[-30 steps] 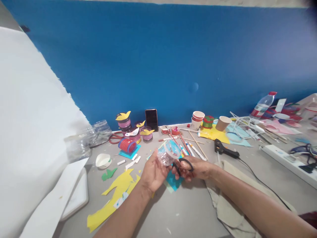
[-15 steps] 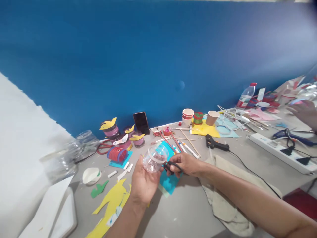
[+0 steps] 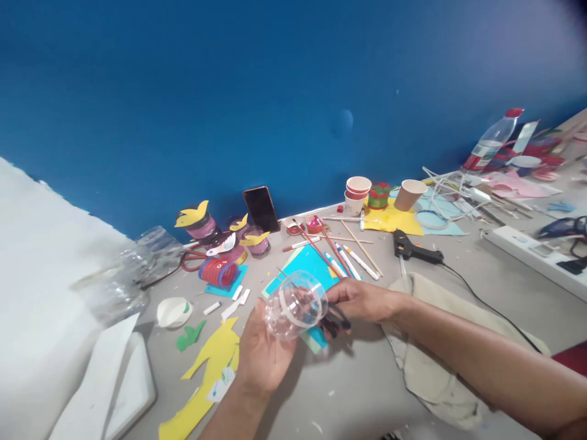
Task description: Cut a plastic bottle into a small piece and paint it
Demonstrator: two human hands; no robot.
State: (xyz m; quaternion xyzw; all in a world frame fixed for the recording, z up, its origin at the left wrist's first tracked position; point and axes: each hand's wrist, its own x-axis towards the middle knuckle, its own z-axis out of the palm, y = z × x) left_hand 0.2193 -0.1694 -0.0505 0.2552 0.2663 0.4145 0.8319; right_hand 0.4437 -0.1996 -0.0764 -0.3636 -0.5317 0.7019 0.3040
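Observation:
My left hand [image 3: 263, 354] cups a clear plastic cup piece [image 3: 296, 305], its open rim turned toward me. Just to its right, my right hand [image 3: 362, 300] grips black-handled scissors [image 3: 337, 321] whose blades reach into the cup's edge. Both hands hover low over the grey table [image 3: 367, 385], above a turquoise paper sheet [image 3: 305, 263]. A yellow paper cut-out [image 3: 211, 366] lies by my left wrist.
Decorated cups [image 3: 215, 241], a phone [image 3: 261, 209] propped on the blue wall, pens and sticks [image 3: 348, 253], paper cups [image 3: 358, 192], a glue gun [image 3: 413, 247], a beige cloth [image 3: 426, 318], a water bottle [image 3: 493, 140], a power strip [image 3: 532, 253] and clear plastic bottles [image 3: 132, 275] crowd the table.
The cup has tilted so its open rim faces me and sits lower in my left hand. My right hand with the scissors has shifted close against it. Another person's hand at right is gone.

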